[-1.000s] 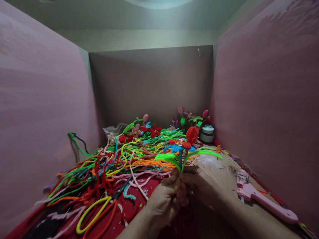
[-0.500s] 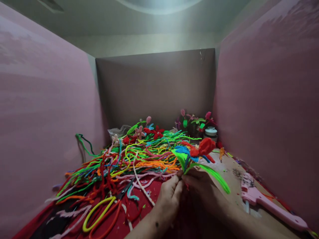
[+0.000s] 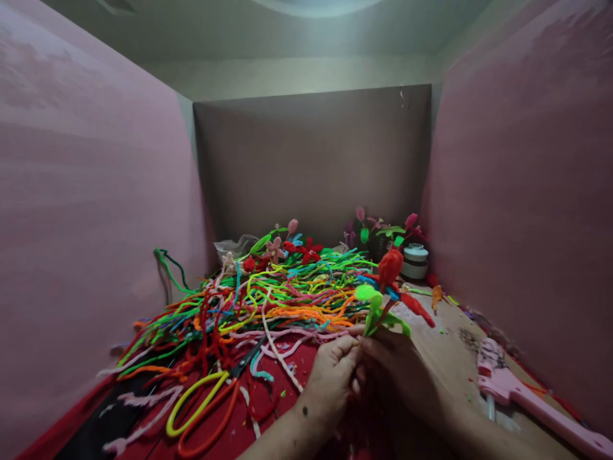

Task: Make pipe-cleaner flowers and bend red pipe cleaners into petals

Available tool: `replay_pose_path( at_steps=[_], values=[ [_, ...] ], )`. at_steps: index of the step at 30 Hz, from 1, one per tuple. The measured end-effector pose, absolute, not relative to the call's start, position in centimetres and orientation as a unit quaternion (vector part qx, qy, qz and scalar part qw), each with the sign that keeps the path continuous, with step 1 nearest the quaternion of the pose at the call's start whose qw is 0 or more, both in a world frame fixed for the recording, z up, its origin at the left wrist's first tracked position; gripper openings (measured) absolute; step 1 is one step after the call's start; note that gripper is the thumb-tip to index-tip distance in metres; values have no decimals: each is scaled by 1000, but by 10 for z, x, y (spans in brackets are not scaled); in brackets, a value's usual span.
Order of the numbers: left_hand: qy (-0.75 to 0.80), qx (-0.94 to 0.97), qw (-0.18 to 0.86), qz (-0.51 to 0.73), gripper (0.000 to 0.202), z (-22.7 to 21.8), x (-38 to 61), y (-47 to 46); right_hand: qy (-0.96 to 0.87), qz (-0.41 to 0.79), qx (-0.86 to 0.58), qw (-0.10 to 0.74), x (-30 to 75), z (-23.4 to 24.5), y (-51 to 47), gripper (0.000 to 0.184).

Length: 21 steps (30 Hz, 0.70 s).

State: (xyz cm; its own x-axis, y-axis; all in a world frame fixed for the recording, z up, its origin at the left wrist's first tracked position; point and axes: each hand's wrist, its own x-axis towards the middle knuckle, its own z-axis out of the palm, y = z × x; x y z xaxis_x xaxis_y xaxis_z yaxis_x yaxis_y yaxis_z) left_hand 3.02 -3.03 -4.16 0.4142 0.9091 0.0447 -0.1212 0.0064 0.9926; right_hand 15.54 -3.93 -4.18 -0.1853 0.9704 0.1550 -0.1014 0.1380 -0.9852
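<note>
Both hands meet low in the middle of the view around the stem of a pipe-cleaner flower (image 3: 390, 269). The flower has a red bud, red and blue petals below it, and bright green leaves (image 3: 368, 295) near the fingers. My left hand (image 3: 335, 370) pinches the stem's lower end between thumb and fingertips. Against it, my right hand (image 3: 393, 361) is closed at the stem just under the leaves; its fingertips are partly hidden. Left of the hands lie scissors (image 3: 198, 396) with one yellow and one orange handle, blades pointing away under loose pipe cleaners.
A big heap of coloured pipe cleaners (image 3: 287, 287) covers the table's left and middle. Finished flowers (image 3: 309, 250) lie on its far side; others stand by a pale lidded jar (image 3: 414, 260). A pink glue gun (image 3: 522, 396) lies at right. Pink walls (image 3: 527, 191) enclose both sides.
The flower has turned in my hands, so its bud stands more upright and the leaves face another way. The whole view has shifted slightly, moving the scene to the right.
</note>
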Motion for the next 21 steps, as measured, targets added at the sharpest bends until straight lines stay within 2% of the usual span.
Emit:
replay_pose_path(
  at_steps=[3, 7, 10, 14, 17, 19, 21],
  values=[
    [263, 485, 724, 415, 34, -41, 31, -32, -553, 559, -380, 487, 153, -37, -44, 30],
    [165, 382, 822, 389, 17, -39, 30, -36, -595, 480, -409, 498, 156, -18, -53, 31],
    [124, 361, 857, 345, 9, -38, 26, -37, -603, 465, -409, 503, 160, -6, -57, 30],
    [113, 380, 866, 304, 11, -37, 22, -35, -604, 462, -412, 503, 161, -7, -58, 28],
    [205, 457, 801, 328, 23, -36, 23, -35, -598, 446, -422, 514, 158, -16, -56, 30],
    [307, 552, 683, 366, 29, -36, 24, -36, -594, 415, -438, 532, 157, -19, -53, 29],
    [381, 640, 529, 406, 23, -40, 25, -38, -592, 386, -452, 544, 158, -19, -51, 26]
  ],
)
